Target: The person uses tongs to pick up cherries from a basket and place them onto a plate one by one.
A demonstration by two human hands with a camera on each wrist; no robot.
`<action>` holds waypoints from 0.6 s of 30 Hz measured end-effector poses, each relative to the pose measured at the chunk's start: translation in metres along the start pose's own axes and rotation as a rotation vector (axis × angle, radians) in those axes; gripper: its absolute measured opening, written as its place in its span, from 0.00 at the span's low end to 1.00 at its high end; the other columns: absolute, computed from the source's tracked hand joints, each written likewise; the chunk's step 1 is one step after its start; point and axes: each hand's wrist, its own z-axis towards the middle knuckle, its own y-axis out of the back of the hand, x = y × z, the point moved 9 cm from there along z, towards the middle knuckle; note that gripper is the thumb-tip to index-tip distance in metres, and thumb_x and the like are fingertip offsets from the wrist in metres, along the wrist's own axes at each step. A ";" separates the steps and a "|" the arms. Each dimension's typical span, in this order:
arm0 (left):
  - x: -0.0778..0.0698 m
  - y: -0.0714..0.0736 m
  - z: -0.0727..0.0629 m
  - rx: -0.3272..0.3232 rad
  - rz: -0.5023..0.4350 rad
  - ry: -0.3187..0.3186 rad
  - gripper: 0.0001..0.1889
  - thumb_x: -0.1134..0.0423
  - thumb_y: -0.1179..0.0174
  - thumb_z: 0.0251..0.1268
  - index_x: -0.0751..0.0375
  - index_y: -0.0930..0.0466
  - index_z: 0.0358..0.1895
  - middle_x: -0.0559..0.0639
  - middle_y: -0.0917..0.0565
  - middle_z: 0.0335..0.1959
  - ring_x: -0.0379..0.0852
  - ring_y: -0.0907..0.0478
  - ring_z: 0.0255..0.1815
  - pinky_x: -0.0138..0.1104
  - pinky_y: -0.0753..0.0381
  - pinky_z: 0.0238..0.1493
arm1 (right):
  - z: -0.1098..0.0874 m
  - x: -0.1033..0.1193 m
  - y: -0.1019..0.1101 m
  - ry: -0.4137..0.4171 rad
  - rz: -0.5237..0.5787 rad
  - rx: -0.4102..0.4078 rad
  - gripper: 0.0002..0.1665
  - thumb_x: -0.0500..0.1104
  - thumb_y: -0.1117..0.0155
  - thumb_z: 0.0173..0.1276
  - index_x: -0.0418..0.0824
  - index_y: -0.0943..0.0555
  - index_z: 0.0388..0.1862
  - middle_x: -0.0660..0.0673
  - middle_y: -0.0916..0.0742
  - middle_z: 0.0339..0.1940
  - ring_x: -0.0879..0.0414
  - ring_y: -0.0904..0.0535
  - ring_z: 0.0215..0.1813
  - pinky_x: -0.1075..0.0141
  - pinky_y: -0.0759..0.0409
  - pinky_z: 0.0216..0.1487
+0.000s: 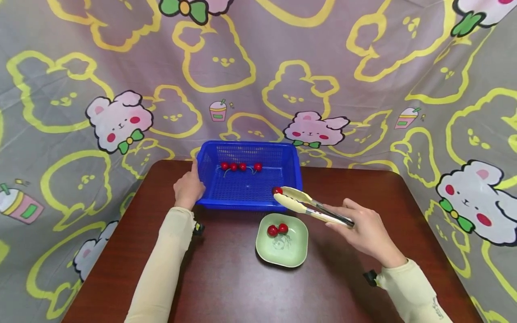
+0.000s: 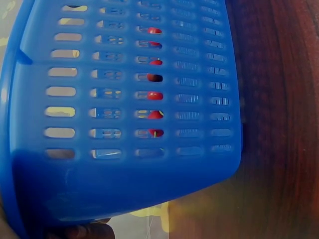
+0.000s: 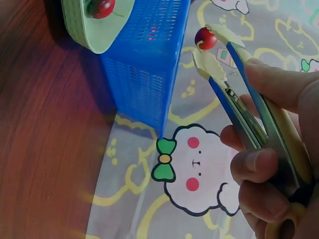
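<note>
My right hand [image 1: 365,229] grips a pair of tongs [image 1: 319,211] with cream tips and metal arms. Between the tips is a red cherry [image 3: 205,38], held over the near right part of a blue plastic basket [image 1: 246,207]. My left hand [image 1: 189,187] holds the basket's left rim, one finger pointing along it; the left wrist view shows mostly the slotted side wall [image 2: 124,184]. Several cherries with stems [image 1: 242,166] lie in a row toward the back of the basket. Just in front of it, a pale green dish [image 1: 278,255] carries two cherries [image 1: 273,230].
Everything stands on a dark brown wooden table [image 1: 226,278]. A grey patterned cloth [image 1: 258,54] with cartoon animals hangs behind the table and along both sides. The dish sits close to the basket's near side.
</note>
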 end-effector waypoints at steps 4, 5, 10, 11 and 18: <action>0.001 -0.001 0.001 -0.002 -0.002 -0.006 0.47 0.62 0.41 0.69 0.57 0.59 0.85 0.71 0.17 0.54 0.70 0.16 0.45 0.60 0.19 0.43 | -0.005 0.000 0.003 0.008 0.010 0.018 0.29 0.46 0.16 0.54 0.54 0.11 0.57 0.60 0.33 0.27 0.70 0.39 0.23 0.73 0.37 0.25; 0.001 -0.001 0.001 -0.001 -0.001 -0.007 0.47 0.62 0.42 0.69 0.57 0.59 0.85 0.71 0.17 0.54 0.70 0.16 0.45 0.60 0.19 0.42 | -0.006 0.000 0.004 0.008 0.017 0.022 0.29 0.46 0.16 0.54 0.54 0.11 0.57 0.60 0.33 0.27 0.70 0.39 0.23 0.73 0.37 0.26; 0.003 -0.002 0.000 0.009 0.001 0.001 0.46 0.62 0.43 0.70 0.57 0.59 0.86 0.70 0.17 0.55 0.68 0.16 0.44 0.59 0.19 0.42 | -0.014 -0.004 0.005 -0.001 0.049 0.052 0.29 0.45 0.16 0.54 0.55 0.11 0.58 0.59 0.32 0.27 0.70 0.39 0.24 0.72 0.36 0.27; 0.003 -0.002 -0.001 0.011 0.001 0.003 0.46 0.62 0.43 0.70 0.57 0.59 0.85 0.70 0.17 0.55 0.68 0.16 0.44 0.59 0.19 0.42 | -0.015 -0.005 0.005 -0.003 0.050 0.061 0.29 0.45 0.16 0.55 0.56 0.11 0.58 0.59 0.32 0.27 0.70 0.39 0.25 0.72 0.36 0.27; 0.000 0.000 -0.001 0.010 0.001 0.000 0.45 0.61 0.44 0.71 0.57 0.58 0.85 0.70 0.17 0.55 0.68 0.16 0.43 0.58 0.19 0.42 | -0.025 -0.012 0.003 -0.029 0.039 0.112 0.29 0.47 0.16 0.55 0.60 0.11 0.58 0.59 0.31 0.27 0.70 0.38 0.24 0.72 0.35 0.28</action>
